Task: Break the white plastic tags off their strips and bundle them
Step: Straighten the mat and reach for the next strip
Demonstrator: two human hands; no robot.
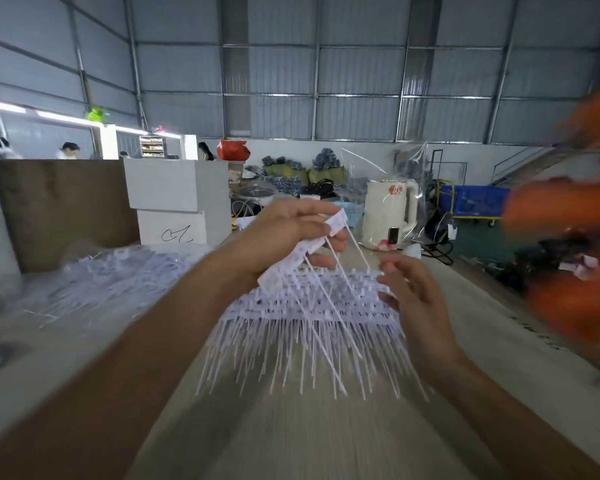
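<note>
The white plastic tags [312,306] are thin pins joined at blocky heads into comb-like strips, too many and too blurred to count. The left hand [284,237] grips one bundle of tags [305,251] above the strips; the right hand [413,292], fingers curled, pinches their right edge over the table [291,438].
</note>
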